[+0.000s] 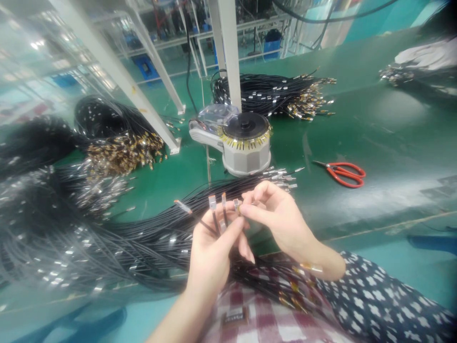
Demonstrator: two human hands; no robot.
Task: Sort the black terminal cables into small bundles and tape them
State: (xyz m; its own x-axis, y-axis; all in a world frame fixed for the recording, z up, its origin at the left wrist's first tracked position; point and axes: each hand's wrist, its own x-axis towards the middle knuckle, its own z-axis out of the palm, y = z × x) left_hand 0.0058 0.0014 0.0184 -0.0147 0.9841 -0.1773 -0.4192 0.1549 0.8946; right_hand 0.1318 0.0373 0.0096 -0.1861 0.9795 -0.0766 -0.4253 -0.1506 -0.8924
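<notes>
My left hand point(214, 247) is closed around several black cables, whose silver connectors point(213, 203) with orange tips stand up above the fingers. Fingertips of my right hand point(274, 209) pinch at one more connector point(236, 206) beside the left thumb; the exact part between them is partly hidden. Both hands are close together over the near edge of the table. Behind them a bundle of black cables point(157, 224) runs from the left, its silver ends lying toward the right. More cables with gold-coloured ends point(291, 297) lie across my lap on a checked apron.
A round tape dispenser point(246, 143) with yellow strips around its rim stands beyond my hands. Red-handled scissors point(344, 174) lie to the right on the green table point(357, 119). Cable piles point(117, 147) sit at left and another point(271, 93) at the back. White frame posts point(230, 57) rise behind.
</notes>
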